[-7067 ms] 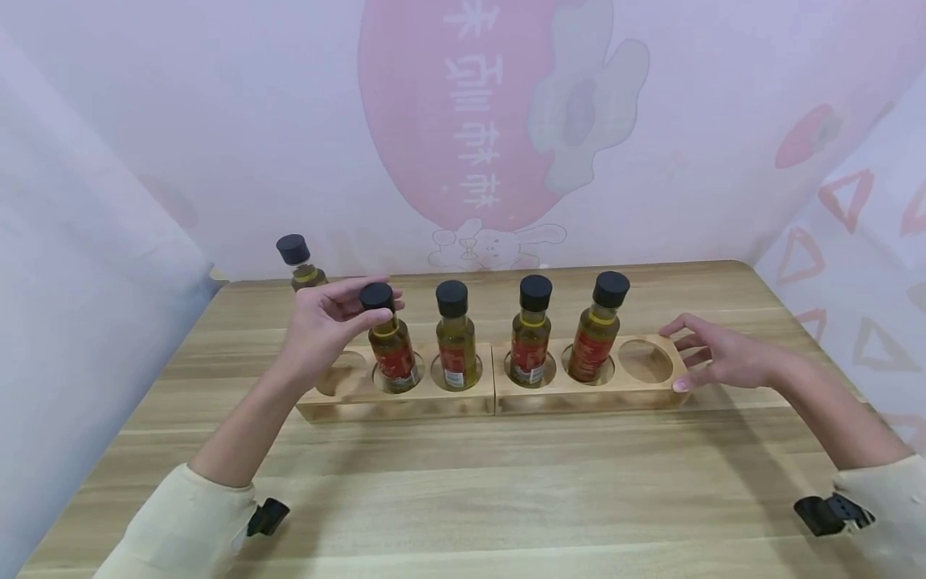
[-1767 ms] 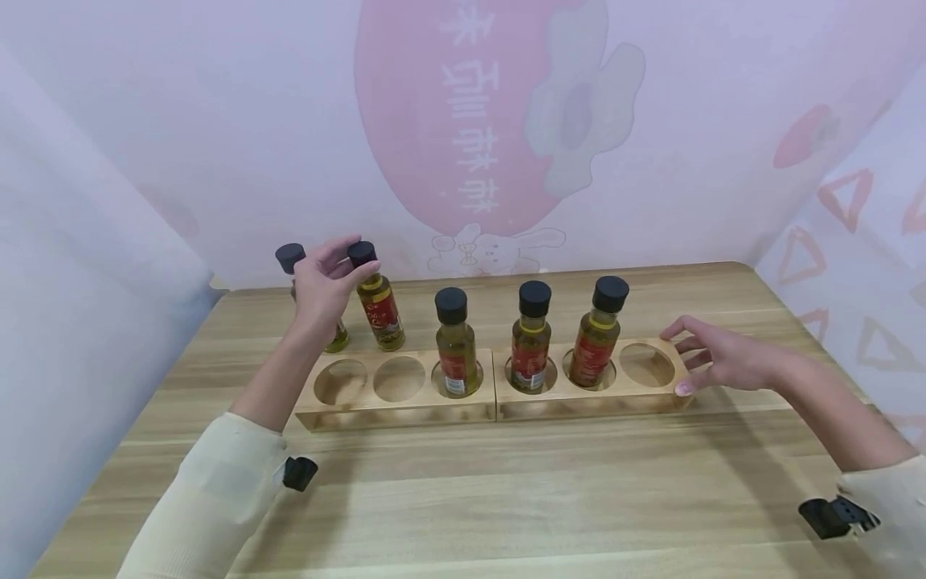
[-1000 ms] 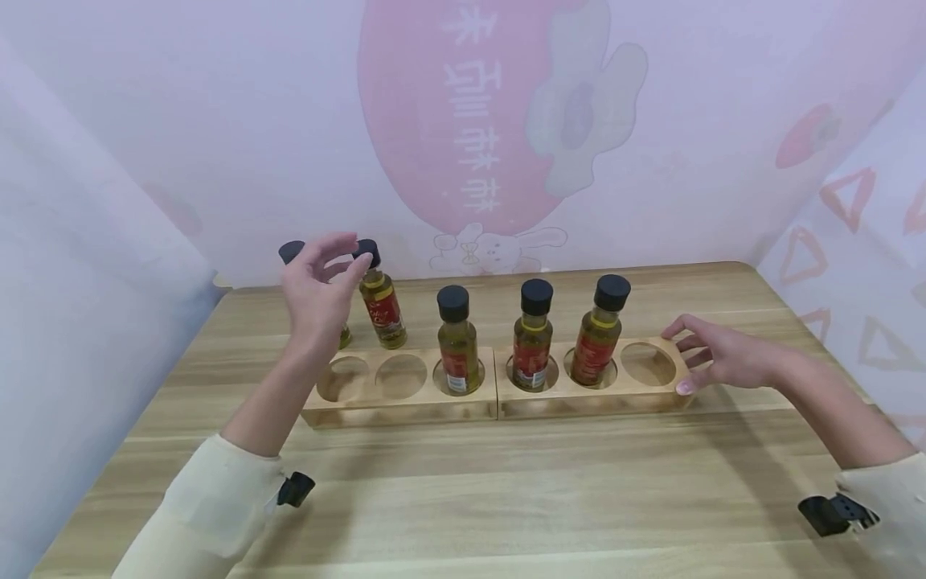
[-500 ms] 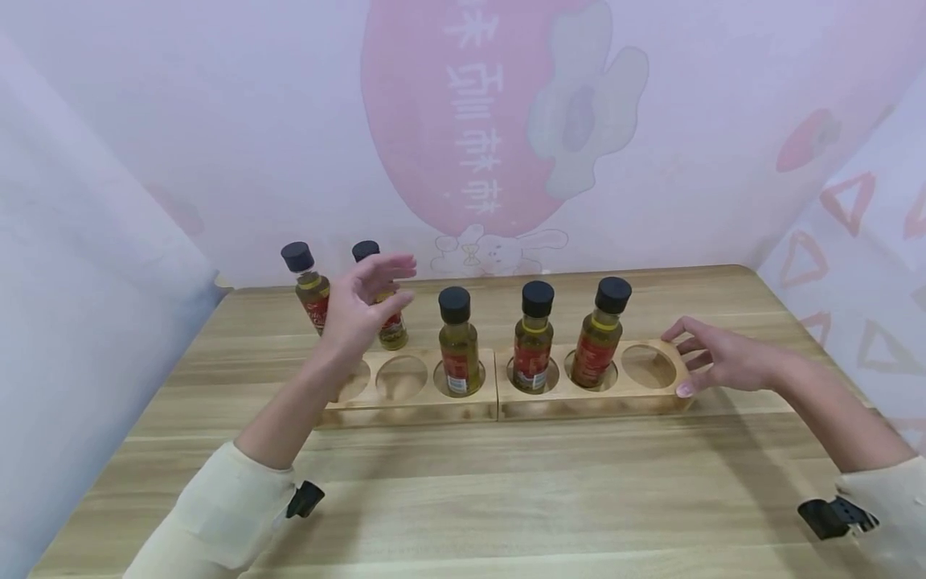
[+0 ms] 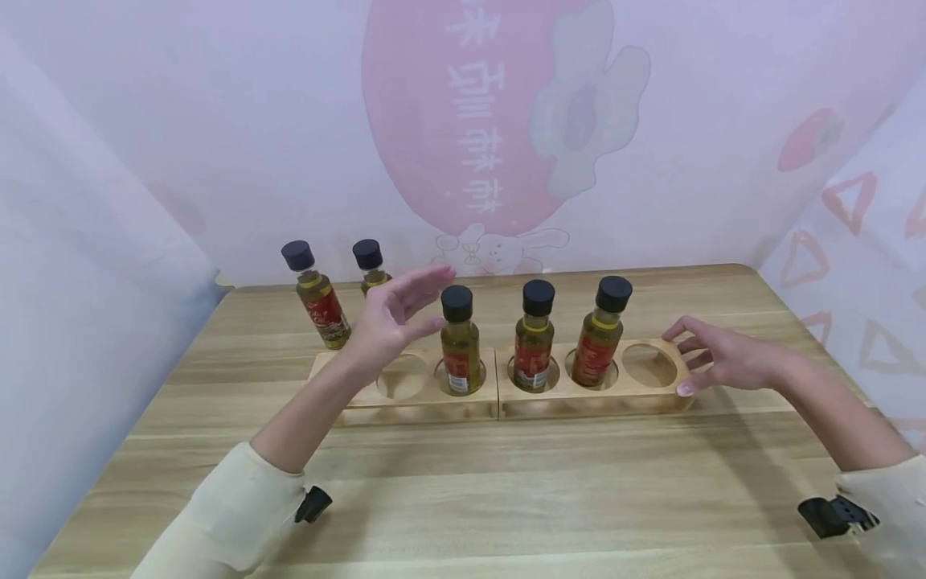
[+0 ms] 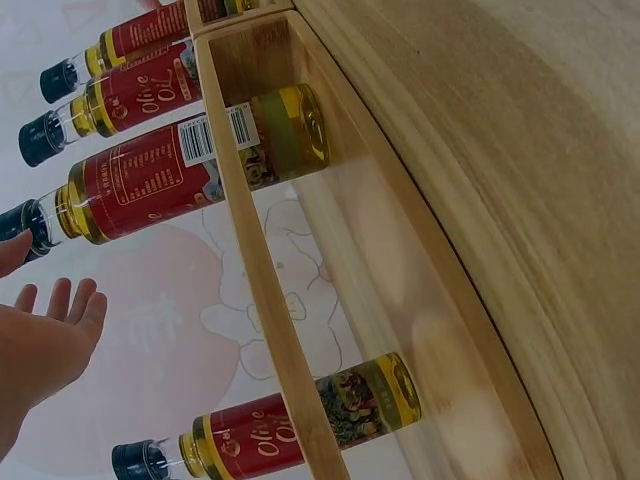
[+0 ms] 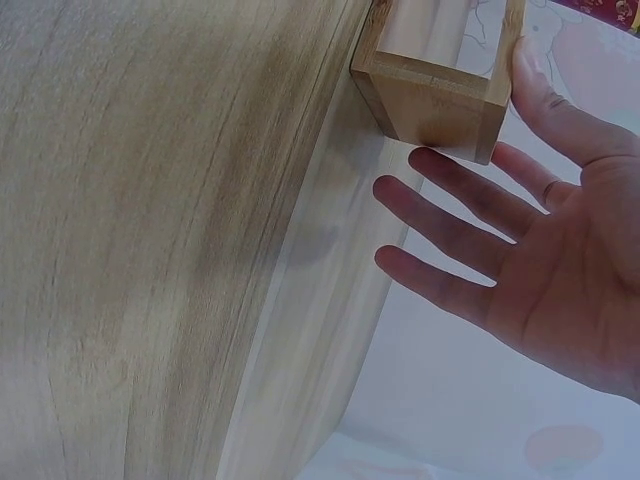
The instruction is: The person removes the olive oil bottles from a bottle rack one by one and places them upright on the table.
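In the head view my left hand [image 5: 394, 318] is beside the black cap of an olive oil bottle [image 5: 460, 354], its thumb and fingers apart. In the left wrist view the thumb overlaps the cap [image 6: 20, 230]; whether it touches, I cannot tell. That bottle stands in the right-hand hole of the left wooden bottle rack [image 5: 427, 412], whose other two holes hold no bottle. My right hand [image 5: 734, 359] holds the outer end of the right wooden bottle rack [image 5: 593, 404], thumb at the front corner and index finger at the back; the other fingers stay loose in the right wrist view.
Two more olive oil bottles, one tilted-looking [image 5: 596, 346] and one upright [image 5: 533, 354], sit in the right rack. Behind the left rack stand an olive oil bottle [image 5: 325, 314] and another bottle [image 5: 370, 259], partly covered by my left hand. A pale curtain [image 5: 289, 121] hangs behind the wooden table [image 5: 521, 490].
My left hand set a bottle from the left rack's middle hole behind the rack, let go, and moved right to the third bottle. The right hand stays at the rack's end.
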`<state>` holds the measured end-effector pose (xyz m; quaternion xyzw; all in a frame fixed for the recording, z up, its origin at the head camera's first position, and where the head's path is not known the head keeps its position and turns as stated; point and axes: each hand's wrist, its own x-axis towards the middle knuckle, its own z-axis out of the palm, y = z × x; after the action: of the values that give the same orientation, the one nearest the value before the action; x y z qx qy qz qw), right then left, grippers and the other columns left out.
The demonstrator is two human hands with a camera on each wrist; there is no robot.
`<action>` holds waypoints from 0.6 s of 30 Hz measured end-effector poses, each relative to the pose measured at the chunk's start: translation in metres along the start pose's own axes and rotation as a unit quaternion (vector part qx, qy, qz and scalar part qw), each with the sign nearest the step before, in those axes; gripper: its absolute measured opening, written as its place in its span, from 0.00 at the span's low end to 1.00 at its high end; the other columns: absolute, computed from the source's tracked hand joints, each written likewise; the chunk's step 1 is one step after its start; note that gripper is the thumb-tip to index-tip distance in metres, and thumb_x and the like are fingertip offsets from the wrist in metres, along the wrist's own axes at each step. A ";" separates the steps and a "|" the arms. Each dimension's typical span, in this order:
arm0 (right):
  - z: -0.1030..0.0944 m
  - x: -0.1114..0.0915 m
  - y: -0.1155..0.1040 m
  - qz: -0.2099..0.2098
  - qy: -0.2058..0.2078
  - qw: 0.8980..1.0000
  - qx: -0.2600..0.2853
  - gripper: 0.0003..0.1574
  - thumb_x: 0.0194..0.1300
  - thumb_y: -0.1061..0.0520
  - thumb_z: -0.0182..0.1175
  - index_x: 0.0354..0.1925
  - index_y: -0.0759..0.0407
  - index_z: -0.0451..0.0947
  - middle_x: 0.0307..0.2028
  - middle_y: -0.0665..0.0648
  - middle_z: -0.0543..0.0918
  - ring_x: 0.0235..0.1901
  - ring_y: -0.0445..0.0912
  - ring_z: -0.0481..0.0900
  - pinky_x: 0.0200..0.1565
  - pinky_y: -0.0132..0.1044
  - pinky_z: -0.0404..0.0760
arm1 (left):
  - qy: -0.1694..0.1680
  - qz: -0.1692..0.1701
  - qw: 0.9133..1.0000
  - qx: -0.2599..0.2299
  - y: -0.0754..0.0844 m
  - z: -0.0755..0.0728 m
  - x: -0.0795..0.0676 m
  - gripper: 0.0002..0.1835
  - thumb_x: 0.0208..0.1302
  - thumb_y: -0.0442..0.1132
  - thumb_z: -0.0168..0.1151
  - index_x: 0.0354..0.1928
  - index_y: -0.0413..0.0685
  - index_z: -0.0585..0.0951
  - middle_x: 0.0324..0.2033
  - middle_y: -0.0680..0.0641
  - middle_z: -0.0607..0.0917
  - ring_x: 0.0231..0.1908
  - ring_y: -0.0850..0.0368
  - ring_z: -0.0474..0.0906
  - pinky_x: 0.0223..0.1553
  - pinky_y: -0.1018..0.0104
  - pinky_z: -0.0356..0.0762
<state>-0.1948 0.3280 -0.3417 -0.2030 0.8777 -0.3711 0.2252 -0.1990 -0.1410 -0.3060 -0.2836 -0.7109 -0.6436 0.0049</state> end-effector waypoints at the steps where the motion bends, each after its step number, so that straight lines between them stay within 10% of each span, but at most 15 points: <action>1: 0.000 0.000 0.000 0.001 0.000 1.000 -0.001 0.44 0.61 0.63 0.75 0.63 0.73 0.58 0.62 0.85 0.70 0.58 0.76 0.77 0.56 0.62 0.83 | -0.005 -0.002 1.000 -0.002 0.000 0.001 0.000 0.33 0.63 0.17 0.62 0.71 0.28 0.69 0.69 0.32 0.74 0.70 0.45 0.71 0.74 0.57 0.66; 18: 0.000 0.000 -0.002 0.008 -0.001 1.000 -0.004 0.44 0.61 0.63 0.75 0.63 0.73 0.58 0.63 0.84 0.70 0.58 0.77 0.76 0.56 0.63 0.83 | -0.011 -0.038 0.999 -0.011 -0.001 0.011 -0.001 0.31 0.63 0.19 0.66 0.69 0.30 0.73 0.62 0.32 0.81 0.61 0.53 0.81 0.68 0.62 0.75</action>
<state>-0.1945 0.3272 -0.3401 -0.1972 0.8806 -0.3653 0.2285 -0.1946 -0.1310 -0.3087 -0.2630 -0.7139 -0.6483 -0.0306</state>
